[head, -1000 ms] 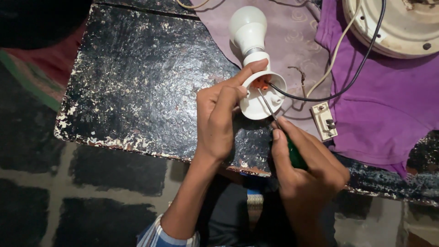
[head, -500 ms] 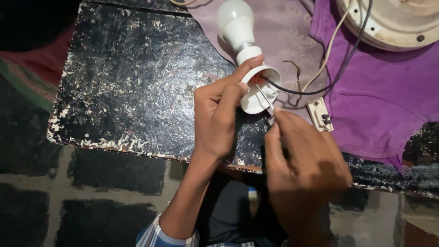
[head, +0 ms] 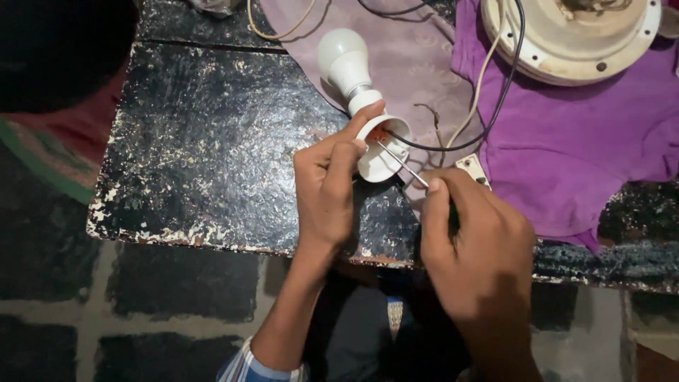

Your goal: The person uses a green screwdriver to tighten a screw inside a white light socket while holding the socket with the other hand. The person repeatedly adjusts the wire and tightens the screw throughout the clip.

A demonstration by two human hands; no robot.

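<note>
Hands [head: 396,212] steadying screwdriver [head: 402,164] (tip up-left)

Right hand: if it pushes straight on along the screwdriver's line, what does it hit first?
The right hand points its screwdriver up-left into the open back of the white bulb holder, which the left hand steadies. The tip probably meets the orange terminal area inside; depth is unclear.
</note>
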